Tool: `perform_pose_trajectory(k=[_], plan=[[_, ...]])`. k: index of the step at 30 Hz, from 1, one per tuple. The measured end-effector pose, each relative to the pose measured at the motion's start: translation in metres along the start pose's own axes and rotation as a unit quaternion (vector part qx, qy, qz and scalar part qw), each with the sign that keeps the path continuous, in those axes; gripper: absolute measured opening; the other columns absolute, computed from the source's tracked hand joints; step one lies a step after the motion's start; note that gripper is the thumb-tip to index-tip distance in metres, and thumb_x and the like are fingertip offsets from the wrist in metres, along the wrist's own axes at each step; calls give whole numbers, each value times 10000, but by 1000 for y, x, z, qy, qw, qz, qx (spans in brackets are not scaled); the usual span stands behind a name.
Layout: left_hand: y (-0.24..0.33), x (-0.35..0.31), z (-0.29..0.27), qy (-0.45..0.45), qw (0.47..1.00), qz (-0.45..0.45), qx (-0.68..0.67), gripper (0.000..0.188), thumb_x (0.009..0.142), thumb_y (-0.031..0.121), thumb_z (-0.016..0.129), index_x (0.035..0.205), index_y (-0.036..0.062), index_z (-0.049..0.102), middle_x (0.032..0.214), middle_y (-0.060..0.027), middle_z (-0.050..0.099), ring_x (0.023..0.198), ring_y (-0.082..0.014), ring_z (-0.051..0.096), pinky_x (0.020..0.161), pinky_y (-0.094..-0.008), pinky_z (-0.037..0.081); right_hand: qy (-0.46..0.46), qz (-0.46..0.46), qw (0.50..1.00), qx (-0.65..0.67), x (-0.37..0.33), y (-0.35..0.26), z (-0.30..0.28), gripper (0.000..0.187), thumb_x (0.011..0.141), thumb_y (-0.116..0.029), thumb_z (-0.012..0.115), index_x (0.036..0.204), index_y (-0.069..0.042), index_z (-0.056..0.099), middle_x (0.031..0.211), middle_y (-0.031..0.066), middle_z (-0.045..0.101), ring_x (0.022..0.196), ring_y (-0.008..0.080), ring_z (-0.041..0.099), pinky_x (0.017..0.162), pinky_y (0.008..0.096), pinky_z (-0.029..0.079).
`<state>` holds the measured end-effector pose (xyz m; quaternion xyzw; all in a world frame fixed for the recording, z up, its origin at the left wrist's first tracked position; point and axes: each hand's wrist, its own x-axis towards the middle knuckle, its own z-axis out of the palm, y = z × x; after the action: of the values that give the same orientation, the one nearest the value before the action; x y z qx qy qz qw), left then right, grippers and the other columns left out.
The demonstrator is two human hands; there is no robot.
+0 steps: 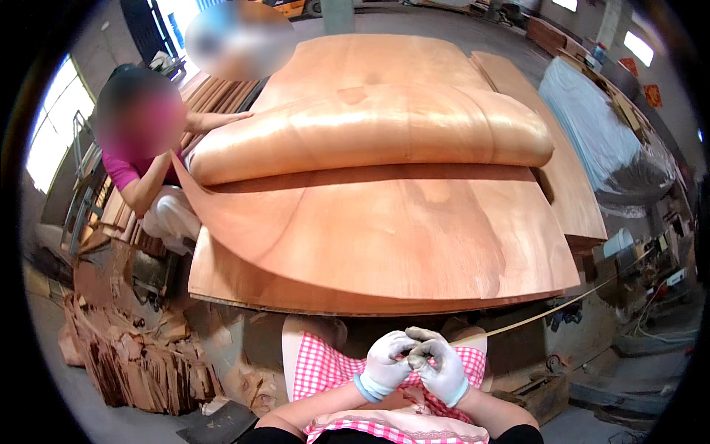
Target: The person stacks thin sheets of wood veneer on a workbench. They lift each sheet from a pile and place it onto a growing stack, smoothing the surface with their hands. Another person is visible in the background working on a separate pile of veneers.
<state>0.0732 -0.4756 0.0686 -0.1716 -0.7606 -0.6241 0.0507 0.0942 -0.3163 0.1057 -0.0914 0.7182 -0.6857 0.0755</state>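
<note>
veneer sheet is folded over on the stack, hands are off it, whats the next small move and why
Probably reach the left hand and right hand forward to the veneer sheet's near edge: both gloved hands are clasped together short of the stack, while a co-worker's hand rests on the fold.

Daylight from windows (52, 126) far up-left of hands, blown out white; more bright panes far up-right. Veneer sheet (384, 222) above hands evenly lit, soft sheen on rolled fold, shadow band beneath fold. Floor left of hands dim. Strong fisheye bending, black vignette at rim. Gloved hands sharp; two blurred patches up-left.
</note>
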Motion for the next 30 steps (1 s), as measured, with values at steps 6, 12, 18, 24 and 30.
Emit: perform_pose_trajectory(k=[6,12,18,24,30], plan=[[-27,-25,-45,122,941,-199,-244,62,852,-6,733,876,11,678,847,-33,691,793,-95,639,731,-253,524,31,96,988,117,31,4,55,665,939,-70,688,1508,-12,350,1414,188,541,1300,266,546,1026,374,498],[-129,-32,-170,384,850,-211,-292,157,819,-156,635,838,-1,645,824,-103,709,740,-160,664,704,-296,561,-50,117,930,-345,69,37,-26,257,934,-245,667,977,4,714,920,178,717,853,309,699,804,389,541],[-201,-52,-385,553,800,-229,-45,157,823,-109,729,821,32,661,798,-20,672,698,-104,605,651,-262,530,-27,154,876,-456,69,68,-129,189,898,-151,690,964,26,696,889,182,692,835,268,687,779,381,536],[-242,-74,-509,579,741,-297,165,207,778,127,876,805,13,704,756,-8,678,676,-90,557,640,-293,496,-25,177,859,-480,74,87,-150,197,903,-158,689,914,38,694,783,149,680,705,235,645,674,362,510],[-243,-75,-529,499,732,-367,285,313,787,212,864,915,-40,729,805,-95,729,695,-160,616,702,-343,520,-50,238,858,-452,88,54,-102,257,902,-192,685,895,65,695,745,172,682,678,239,655,658,368,511]])
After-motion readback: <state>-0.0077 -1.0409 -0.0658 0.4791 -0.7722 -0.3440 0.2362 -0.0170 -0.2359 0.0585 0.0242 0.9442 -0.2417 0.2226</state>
